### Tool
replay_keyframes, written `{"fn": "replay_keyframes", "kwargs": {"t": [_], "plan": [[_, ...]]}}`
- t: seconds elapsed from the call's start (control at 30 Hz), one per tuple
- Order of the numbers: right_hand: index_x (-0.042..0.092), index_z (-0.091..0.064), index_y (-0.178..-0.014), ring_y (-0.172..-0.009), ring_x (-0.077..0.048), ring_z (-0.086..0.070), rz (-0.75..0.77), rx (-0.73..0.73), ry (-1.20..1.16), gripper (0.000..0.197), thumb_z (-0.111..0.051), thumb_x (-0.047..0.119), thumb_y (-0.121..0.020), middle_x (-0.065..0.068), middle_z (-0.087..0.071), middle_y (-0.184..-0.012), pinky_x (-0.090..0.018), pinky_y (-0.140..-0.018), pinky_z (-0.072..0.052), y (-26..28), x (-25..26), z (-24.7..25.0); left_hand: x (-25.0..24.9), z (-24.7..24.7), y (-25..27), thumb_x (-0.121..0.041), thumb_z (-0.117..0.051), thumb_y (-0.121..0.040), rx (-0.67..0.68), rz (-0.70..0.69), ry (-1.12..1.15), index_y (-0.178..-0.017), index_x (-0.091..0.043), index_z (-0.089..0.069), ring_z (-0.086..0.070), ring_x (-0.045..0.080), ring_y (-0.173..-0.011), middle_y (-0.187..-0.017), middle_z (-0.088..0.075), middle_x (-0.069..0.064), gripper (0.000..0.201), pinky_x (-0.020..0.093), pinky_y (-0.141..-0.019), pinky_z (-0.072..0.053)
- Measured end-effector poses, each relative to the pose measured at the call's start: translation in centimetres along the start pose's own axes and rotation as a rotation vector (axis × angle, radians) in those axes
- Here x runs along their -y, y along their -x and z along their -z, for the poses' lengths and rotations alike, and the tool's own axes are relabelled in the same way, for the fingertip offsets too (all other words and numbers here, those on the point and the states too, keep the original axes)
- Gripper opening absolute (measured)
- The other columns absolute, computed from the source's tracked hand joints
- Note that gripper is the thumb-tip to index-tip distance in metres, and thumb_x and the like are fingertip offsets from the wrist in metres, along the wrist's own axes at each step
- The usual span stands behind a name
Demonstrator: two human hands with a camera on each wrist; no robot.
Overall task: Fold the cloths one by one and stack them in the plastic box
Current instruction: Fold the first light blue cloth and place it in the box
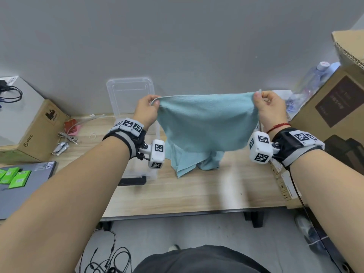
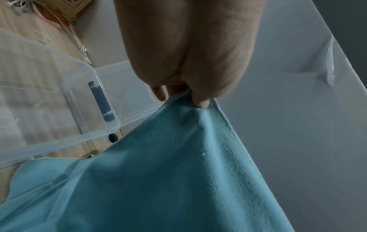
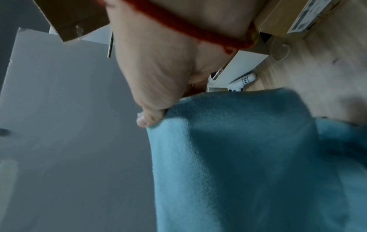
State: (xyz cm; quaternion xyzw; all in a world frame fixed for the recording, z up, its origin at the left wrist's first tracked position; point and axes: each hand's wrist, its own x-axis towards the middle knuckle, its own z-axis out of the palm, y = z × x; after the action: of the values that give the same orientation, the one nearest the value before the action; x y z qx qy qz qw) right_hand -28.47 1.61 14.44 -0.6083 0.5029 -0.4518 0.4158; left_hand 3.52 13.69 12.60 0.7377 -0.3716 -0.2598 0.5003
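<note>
While the blue cloth [image 1: 206, 123] is held taut above the counter [image 1: 197, 194], beside the plastic box [image 1: 130, 91], it is best lowered evenly. Nearer, the left hand [image 2: 190, 47] is pinched on one corner. Likewise the right hand [image 3: 158, 75].

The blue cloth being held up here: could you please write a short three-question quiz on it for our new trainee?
1. True or false: the blue cloth lies folded inside the plastic box.
2. How many hands hold the cloth? A) none B) one C) two
3. Fill in: the cloth's lower end rests on the ____.

Key:
1. False; it hangs spread out, and the box shows no cloth in it.
2. C; the left hand and the right hand each pinch a top corner.
3. Table.
</note>
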Motion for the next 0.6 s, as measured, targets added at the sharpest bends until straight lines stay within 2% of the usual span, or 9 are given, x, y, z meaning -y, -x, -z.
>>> {"fn": "replay_keyframes", "kwargs": {"t": [0.03, 0.07, 0.13, 0.2, 0.27, 0.33, 0.4, 0.53, 0.6], "plan": [[0.02, -0.054, -0.083, -0.054, 0.006, -0.044, 0.019, -0.023, 0.044, 0.018, -0.057, 0.029, -0.097, 0.006, -0.05, -0.07, -0.008, -0.053, -0.034, 0.1, -0.7, 0.0, 0.5, -0.1, 0.1, -0.023, -0.052, -0.097, 0.017, 0.009, -0.001, -0.095, -0.019, -0.064, -0.057, 0.017, -0.087, -0.092, -0.064, 0.002, 0.013, 0.035, -0.082, -0.048], [0.018, -0.053, -0.084, -0.06, 0.0, -0.045, 0.023, -0.035, 0.097, 0.018, -0.055, 0.03, -0.098, 0.004, -0.051, -0.073, -0.009, -0.054, -0.034, 0.3, -1.6, 0.1, 1.1, -0.2, 0.4, -0.033, -0.055, -0.095, 0.043, 0.032, -0.018, -0.091, -0.016, -0.066, -0.057, 0.018, -0.084, -0.089, -0.064, 0.004, 0.02, 0.036, -0.081, -0.049], [0.016, -0.053, -0.088, -0.069, -0.011, -0.046, -0.011, -0.046, 0.186, 0.017, -0.053, 0.031, -0.097, 0.0, -0.053, -0.079, -0.013, -0.057, -0.034, 1.3, -3.9, 0.4, 3.1, -0.4, 1.0, -0.056, -0.057, -0.083, 0.079, 0.071, -0.051, -0.087, -0.004, -0.067, -0.056, 0.018, -0.076, -0.081, -0.063, 0.006, 0.054, 0.035, -0.075, -0.048], [0.013, -0.055, -0.09, -0.068, -0.015, -0.047, -0.094, -0.017, 0.224, 0.02, -0.053, 0.031, -0.096, -0.001, -0.054, -0.078, -0.02, -0.061, -0.038, 2.8, -7.0, 0.7, 5.7, -0.9, 2.0, -0.068, -0.053, -0.075, 0.117, 0.094, -0.124, -0.082, -0.002, -0.065, -0.053, 0.017, -0.071, -0.075, -0.059, 0.007, 0.068, 0.033, -0.071, -0.044], [0.01, -0.057, -0.092, -0.075, -0.018, -0.05, -0.171, 0.004, 0.272, 0.024, -0.053, 0.034, -0.095, -0.004, -0.057, -0.084, -0.027, -0.067, -0.04, 4.7, -10.4, 1.1, 8.0, -1.8, 3.7, -0.063, -0.049, -0.083, 0.206, 0.12, -0.224, -0.083, -0.007, -0.064, -0.052, 0.017, -0.071, -0.076, -0.058, 0.008, 0.058, 0.034, -0.07, -0.042], [0.013, -0.057, -0.094, -0.082, -0.019, -0.052, -0.226, 0.02, 0.321, 0.024, -0.052, 0.036, -0.096, -0.004, -0.058, -0.091, -0.031, -0.072, -0.04, 6.4, -13.4, 1.6, 9.9, -2.7, 5.7, -0.046, -0.048, -0.095, 0.298, 0.123, -0.298, -0.084, -0.001, -0.063, -0.05, 0.018, -0.073, -0.077, -0.057, 0.009, 0.049, 0.034, -0.071, -0.041], [0.016, -0.056, -0.094, -0.086, -0.02, -0.054, -0.273, 0.041, 0.359, 0.021, -0.051, 0.036, -0.096, -0.004, -0.059, -0.093, -0.032, -0.075, -0.042, 8.1, -16.0, 1.8, 11.8, -3.6, 7.6, -0.035, -0.047, -0.1, 0.39, 0.122, -0.377, -0.08, 0.006, -0.059, -0.045, 0.018, -0.071, -0.074, -0.051, 0.01, 0.047, 0.033, -0.07, -0.036], [0.014, -0.052, -0.095, -0.083, -0.018, -0.052, -0.368, 0.109, 0.372, 0.015, -0.049, 0.029, -0.099, -0.006, -0.057, -0.093, -0.029, -0.075, -0.042, 12.5, -20.8, 2.2, 16.7, -5.5, 11.9, -0.034, -0.048, -0.098, 0.583, 0.153, -0.552, -0.092, 0.0, -0.066, -0.052, 0.021, -0.078, -0.084, -0.061, 0.016, 0.039, 0.035, -0.073, -0.042], [0.013, -0.053, -0.099, -0.085, -0.019, -0.053, -0.426, 0.142, 0.417, 0.018, -0.048, 0.03, -0.1, -0.006, -0.057, -0.095, -0.029, -0.076, -0.042, 14.7, -23.7, 2.5, 18.9, -6.4, 14.2, -0.032, -0.048, -0.099, 0.702, 0.2, -0.638, -0.095, -0.004, -0.067, -0.053, 0.023, -0.078, -0.087, -0.062, 0.015, 0.034, 0.033, -0.07, -0.038]]}}
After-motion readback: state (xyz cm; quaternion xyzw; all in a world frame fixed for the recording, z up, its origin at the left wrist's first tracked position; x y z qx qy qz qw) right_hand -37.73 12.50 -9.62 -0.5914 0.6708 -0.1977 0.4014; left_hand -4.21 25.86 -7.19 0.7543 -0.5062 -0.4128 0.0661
